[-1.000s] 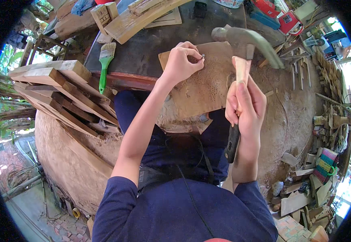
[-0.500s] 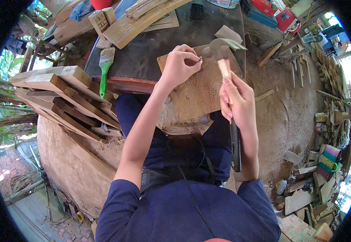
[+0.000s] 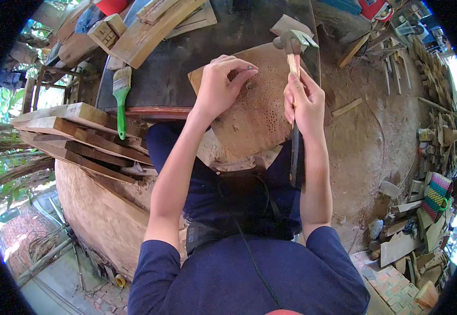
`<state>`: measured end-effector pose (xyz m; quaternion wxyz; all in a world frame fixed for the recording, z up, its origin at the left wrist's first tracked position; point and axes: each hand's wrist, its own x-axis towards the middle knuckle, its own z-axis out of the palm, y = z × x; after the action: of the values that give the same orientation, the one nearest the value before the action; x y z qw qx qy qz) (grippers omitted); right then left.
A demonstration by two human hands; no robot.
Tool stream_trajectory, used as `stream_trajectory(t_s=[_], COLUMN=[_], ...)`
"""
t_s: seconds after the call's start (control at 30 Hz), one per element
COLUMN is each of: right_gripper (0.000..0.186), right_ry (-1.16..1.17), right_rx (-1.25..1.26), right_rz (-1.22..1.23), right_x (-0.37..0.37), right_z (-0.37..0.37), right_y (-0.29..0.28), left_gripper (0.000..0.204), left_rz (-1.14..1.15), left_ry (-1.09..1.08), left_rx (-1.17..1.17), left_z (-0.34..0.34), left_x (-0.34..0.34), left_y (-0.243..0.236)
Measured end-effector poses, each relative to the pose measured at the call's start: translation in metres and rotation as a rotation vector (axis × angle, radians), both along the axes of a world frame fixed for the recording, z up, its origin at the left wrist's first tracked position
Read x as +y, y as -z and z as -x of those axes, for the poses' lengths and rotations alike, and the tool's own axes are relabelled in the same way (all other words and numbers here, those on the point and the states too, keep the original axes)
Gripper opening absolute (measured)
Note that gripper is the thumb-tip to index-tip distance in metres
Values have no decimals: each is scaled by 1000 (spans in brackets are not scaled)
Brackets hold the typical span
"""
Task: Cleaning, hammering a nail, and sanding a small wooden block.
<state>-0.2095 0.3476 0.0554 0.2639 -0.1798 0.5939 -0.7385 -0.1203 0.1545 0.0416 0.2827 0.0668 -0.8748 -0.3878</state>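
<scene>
A claw hammer [image 3: 293,63] with a pale wood shaft and black grip is in my right hand [image 3: 308,102], whose fingers wrap round the shaft. Its metal head is above the far right part of a wooden board [image 3: 262,118] dotted with many small holes. Over the board's left part, my left hand [image 3: 220,86] is closed, thumb and forefinger pinching a tiny greyish piece [image 3: 250,67] too small to name. The hammer head is apart from these fingers.
The board rests partly on a dark table [image 3: 160,89]. A green-handled paintbrush [image 3: 122,100] lies at the table's left, below a thick wood plank [image 3: 149,39]. Sandpaper-like sheet [image 3: 286,25] lies at the far right edge. Stacked timber [image 3: 76,126] stands at left, wood scraps [image 3: 399,247] at right.
The hammer head has moved up and away from my left fingertips, and is no longer blurred. My left hand keeps its pinch over the board. The whole view has shifted slightly.
</scene>
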Motion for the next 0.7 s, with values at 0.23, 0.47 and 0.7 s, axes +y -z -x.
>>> stream_trajectory(t_s=[0.23,0.47,0.7], right_gripper=[41,43,43], right_ry=[21,21,23], right_rx=[20,139,147], right_rz=[-102,-163,-161], right_x=[-11,-11,-12], right_z=[2,2,2], right_y=[0,-1,3], left_gripper=[12,12,12], left_rz=[-160,-98,-68], left_ry=[42,-9,-75], left_rx=[-58,-16,-12], left_z=[-1,2,3], left_x=[-4,0,3], left_y=[-5,-6,-1])
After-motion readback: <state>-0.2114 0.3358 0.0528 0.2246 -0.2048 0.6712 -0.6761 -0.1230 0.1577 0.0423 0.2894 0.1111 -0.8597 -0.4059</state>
